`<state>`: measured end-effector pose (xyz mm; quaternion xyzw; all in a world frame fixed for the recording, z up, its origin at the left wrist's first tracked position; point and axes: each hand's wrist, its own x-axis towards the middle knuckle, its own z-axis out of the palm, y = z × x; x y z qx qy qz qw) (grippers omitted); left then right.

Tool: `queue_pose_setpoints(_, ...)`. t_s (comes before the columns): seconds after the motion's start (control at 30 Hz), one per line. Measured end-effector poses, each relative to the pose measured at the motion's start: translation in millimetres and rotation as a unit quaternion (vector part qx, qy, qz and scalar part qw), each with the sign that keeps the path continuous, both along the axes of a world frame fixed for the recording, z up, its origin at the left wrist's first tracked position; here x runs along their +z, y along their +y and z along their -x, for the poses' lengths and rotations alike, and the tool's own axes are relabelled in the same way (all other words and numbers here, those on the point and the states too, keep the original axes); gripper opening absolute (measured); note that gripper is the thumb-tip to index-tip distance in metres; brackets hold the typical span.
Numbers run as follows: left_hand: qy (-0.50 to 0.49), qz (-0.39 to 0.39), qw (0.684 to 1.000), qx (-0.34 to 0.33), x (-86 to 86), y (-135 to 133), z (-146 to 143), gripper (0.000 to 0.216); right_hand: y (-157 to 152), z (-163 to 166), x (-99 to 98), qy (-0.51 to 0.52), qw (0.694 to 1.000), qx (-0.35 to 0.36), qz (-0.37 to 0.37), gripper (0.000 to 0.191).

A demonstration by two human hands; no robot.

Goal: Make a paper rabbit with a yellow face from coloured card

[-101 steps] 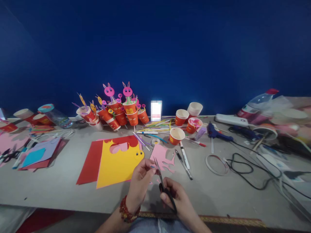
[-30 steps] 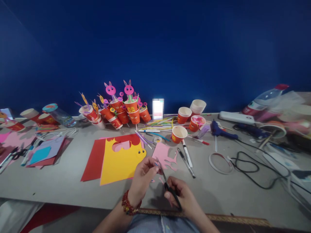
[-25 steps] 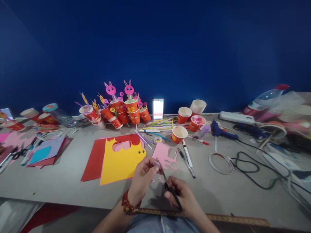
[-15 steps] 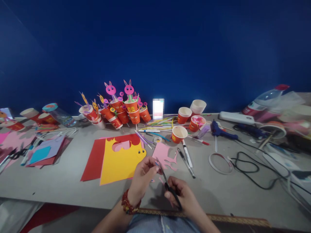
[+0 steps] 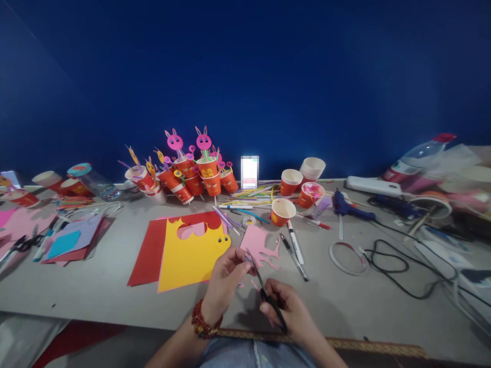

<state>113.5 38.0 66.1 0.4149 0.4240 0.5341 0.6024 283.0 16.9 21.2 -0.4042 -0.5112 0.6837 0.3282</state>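
Observation:
My right hand (image 5: 286, 306) is closed around the black handles of a pair of scissors (image 5: 273, 306), whose blades point up and to the left. My left hand (image 5: 228, 278), with a beaded bracelet at the wrist, pinches a small blue paper piece (image 5: 247, 259) at the blade tips. Fingers hide most of that piece. Just beyond my hands lies a cut-up pink sheet (image 5: 256, 241). Small pink and blue scraps rest on the table beneath. Left of my left hand, a yellow sheet (image 5: 190, 268) with rounded cutouts overlaps a red sheet (image 5: 146, 255).
Red paper cups (image 5: 210, 181) with pink rabbit figures stand at the back. A white-rimmed cup (image 5: 283, 212), a marker (image 5: 295, 243) and a pen (image 5: 293, 257) lie ahead. A blue glue gun (image 5: 351, 208), tape ring (image 5: 348, 258) and black cable (image 5: 402, 291) are right.

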Motion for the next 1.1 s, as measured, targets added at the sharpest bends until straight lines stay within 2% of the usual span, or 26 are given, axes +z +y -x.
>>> queue_pose_setpoints(1.1, 0.005, -0.007, 1.000, -0.010, -0.9, -1.7, 0.7, 0.007, -2.7, 0.3, -1.1, 0.017, 1.000, -0.003, 0.003, 0.065)
